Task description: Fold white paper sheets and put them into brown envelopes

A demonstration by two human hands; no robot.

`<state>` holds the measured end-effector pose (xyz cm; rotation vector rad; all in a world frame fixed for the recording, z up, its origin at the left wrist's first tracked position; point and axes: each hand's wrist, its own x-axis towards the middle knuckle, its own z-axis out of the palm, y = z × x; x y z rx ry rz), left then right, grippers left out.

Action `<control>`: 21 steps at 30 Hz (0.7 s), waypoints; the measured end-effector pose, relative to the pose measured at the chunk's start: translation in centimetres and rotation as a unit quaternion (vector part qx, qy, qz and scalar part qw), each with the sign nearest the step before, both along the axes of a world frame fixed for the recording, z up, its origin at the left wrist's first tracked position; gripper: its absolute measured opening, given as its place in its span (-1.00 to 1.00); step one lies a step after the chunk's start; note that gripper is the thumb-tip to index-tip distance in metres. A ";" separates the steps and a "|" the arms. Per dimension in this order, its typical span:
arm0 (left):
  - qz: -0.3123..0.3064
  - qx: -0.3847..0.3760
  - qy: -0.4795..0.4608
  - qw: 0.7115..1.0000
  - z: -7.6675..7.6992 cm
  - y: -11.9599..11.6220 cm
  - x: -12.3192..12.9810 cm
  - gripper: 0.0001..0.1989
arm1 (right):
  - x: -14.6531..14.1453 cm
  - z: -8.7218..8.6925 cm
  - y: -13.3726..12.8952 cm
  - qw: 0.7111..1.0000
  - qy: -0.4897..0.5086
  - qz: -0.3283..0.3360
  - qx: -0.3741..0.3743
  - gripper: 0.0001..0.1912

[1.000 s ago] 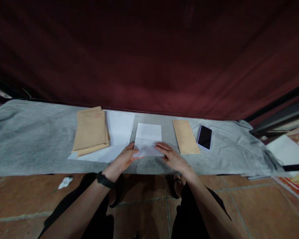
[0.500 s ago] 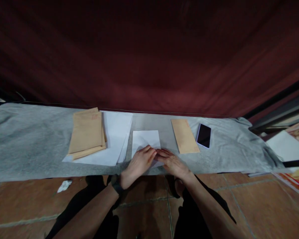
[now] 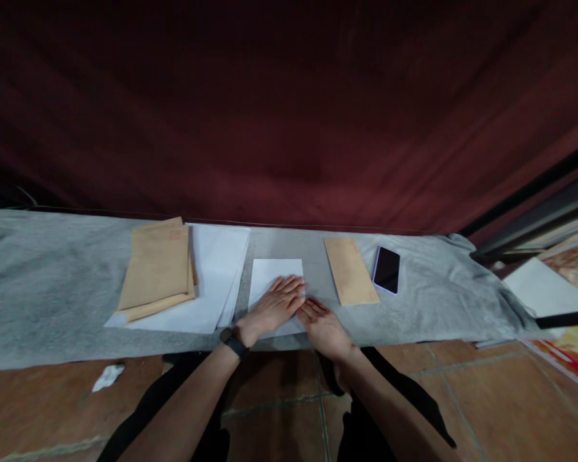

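Note:
A white sheet of paper (image 3: 271,268), seemingly folded, lies on the grey cloth before me. Flat across its middle rests my left hand (image 3: 277,305), fingers stretched out. My right hand (image 3: 324,328) lies at the paper's right edge, fingers extended close together, their tips near the left fingertips. Both hands cover the lower part of the paper. To the right lies a single brown envelope (image 3: 351,271). Larger white sheets (image 3: 216,263) are spread on the left, with a stack of brown envelopes (image 3: 158,264) partly over them.
A phone (image 3: 386,270) with a dark screen lies right of the single envelope. Grey cloth (image 3: 58,282) covers the narrow bench. Behind it hangs a dark red curtain (image 3: 279,141). A crumpled white scrap (image 3: 108,378) lies on the tiled floor (image 3: 43,410).
My left hand has flattened out, its fingers now spread over the paper rather than bunched at the right hand. My right hand has come slightly lower along the edge. The view has shifted a little.

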<state>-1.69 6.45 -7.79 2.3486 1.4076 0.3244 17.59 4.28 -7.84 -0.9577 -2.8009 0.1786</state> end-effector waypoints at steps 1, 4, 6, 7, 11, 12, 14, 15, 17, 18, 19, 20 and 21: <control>-0.004 0.004 0.002 1.000 -0.1 0.1 0.3 -0.47 | 0.0 -0.1 -0.1 1.000 0.000 -0.004 0.007 -0.54; -0.005 0.013 -0.002 1.000 -0.4 0.5 0.8 -0.47 | -0.3 -0.3 -0.6 0.999 -0.006 -0.033 0.030 -0.58; -0.011 0.015 -0.007 1.000 -0.4 0.7 0.8 -0.47 | -0.5 -0.3 -1.0 0.998 -0.011 -0.047 0.037 -0.58; -0.017 0.016 -0.008 1.000 -0.3 0.7 0.7 -0.47 | -0.5 -0.3 -1.1 0.998 -0.013 -0.046 0.038 -0.57; -0.014 0.028 0.016 0.999 -0.4 1.0 -0.1 -0.48 | -0.3 -0.2 -1.1 0.999 -0.018 -0.023 0.028 -0.49; -0.001 0.035 0.029 0.999 -0.5 1.1 -0.3 -0.49 | -0.2 -0.3 -1.1 0.999 -0.018 -0.022 0.024 -0.48; 0.036 0.049 0.056 0.997 -0.9 1.3 -1.0 -0.48 | 0.0 -0.5 -1.0 0.999 -0.020 -0.028 0.016 -0.48; 0.057 0.055 0.066 0.995 -1.1 1.5 -1.4 -0.47 | 0.0 -0.6 -1.1 0.999 -0.021 -0.034 0.013 -0.48; 0.104 0.068 0.079 0.989 -1.5 1.8 -2.1 -0.46 | 0.0 -0.9 -1.2 0.998 -0.024 -0.049 0.009 -0.48; 0.130 0.077 0.083 0.985 -1.7 2.0 -2.5 -0.46 | 0.0 -1.0 -1.2 0.998 -0.025 -0.054 0.008 -0.48; 0.154 0.084 0.086 0.981 -1.9 2.1 -2.9 -0.46 | 0.0 -1.1 -1.2 0.998 -0.025 -0.055 0.008 -0.47; 0.175 0.090 0.087 0.977 -2.0 2.3 -3.3 -0.45 | 0.0 -1.1 -1.3 0.998 -0.024 -0.054 0.008 -0.47; 0.192 0.094 0.087 0.973 -2.1 2.3 -3.6 -0.45 | 0.1 -1.1 -1.3 0.998 -0.023 -0.051 0.007 -0.47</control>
